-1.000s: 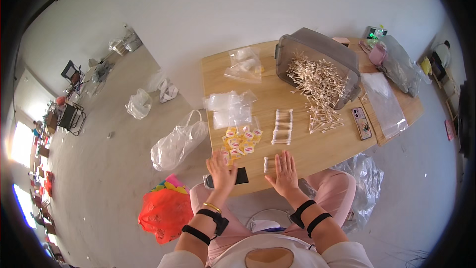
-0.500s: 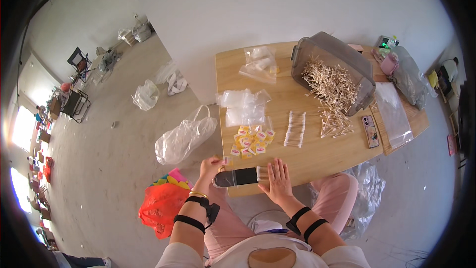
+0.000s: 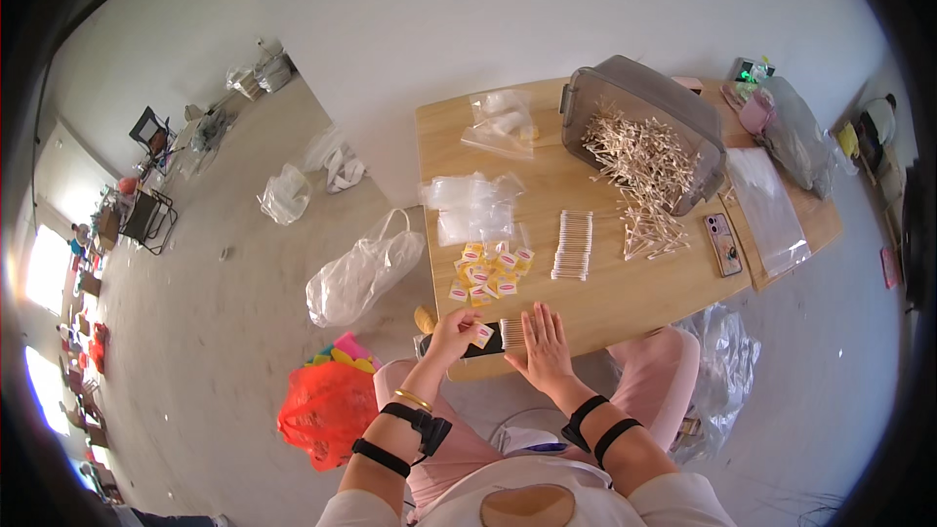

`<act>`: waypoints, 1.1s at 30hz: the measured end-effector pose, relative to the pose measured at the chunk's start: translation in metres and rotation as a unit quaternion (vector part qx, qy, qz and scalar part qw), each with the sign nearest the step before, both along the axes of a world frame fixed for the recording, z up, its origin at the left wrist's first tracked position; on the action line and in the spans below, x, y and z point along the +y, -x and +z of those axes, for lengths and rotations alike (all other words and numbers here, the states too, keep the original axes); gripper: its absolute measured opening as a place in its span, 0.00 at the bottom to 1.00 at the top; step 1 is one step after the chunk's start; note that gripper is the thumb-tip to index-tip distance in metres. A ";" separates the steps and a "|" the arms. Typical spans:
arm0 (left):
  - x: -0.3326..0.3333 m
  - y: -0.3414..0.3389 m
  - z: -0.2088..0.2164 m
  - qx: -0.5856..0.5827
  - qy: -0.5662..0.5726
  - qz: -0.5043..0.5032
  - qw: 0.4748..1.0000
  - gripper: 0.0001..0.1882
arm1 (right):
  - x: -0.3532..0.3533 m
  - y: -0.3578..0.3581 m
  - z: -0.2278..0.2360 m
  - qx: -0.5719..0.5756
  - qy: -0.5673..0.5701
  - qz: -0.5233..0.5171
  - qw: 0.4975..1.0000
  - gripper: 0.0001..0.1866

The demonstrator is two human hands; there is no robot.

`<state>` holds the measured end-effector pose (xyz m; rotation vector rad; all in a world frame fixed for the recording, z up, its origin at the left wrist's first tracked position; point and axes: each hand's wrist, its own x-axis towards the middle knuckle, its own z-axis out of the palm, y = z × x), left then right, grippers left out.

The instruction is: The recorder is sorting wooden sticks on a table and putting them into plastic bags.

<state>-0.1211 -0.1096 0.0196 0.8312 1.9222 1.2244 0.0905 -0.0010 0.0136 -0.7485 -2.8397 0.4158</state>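
Note:
My left hand pinches a small yellow-and-white card by its edge. It is over a flat black strip lying along the table's near edge, and hides much of the strip's left part. At the strip's right end is a row of cotton swabs. My right hand lies flat beside and partly over these swabs, palm down with fingers stretched out. More such cards are heaped just beyond my left hand. A neat row of cotton swabs lies farther back.
A tipped grey plastic bin spills loose cotton swabs. Clear plastic bags lie at the table's left. A phone and a large clear bag are at right. A red bag and a white bag are off the left edge.
My left hand has moved right from the table's left edge, bringing the card over the black strip. My right hand stays flat in nearly the same place.

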 end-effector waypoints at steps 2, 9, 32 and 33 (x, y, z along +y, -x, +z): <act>0.021 -0.017 0.014 0.074 0.020 -0.051 0.996 0.15 | 0.002 -0.004 -0.001 -0.013 -0.016 -0.005 1.000 0.50; 0.059 -0.023 0.025 0.156 0.076 -0.195 0.965 0.29 | 0.001 -0.002 0.002 0.000 0.022 -0.006 1.000 0.50; 0.038 -0.063 -0.010 0.315 0.030 -0.030 0.948 0.17 | 0.000 -0.003 -0.001 -0.031 -0.021 -0.012 0.999 0.48; 0.037 -0.064 -0.008 0.318 0.038 -0.026 0.947 0.16 | -0.001 -0.002 -0.003 -0.030 -0.021 -0.010 0.999 0.48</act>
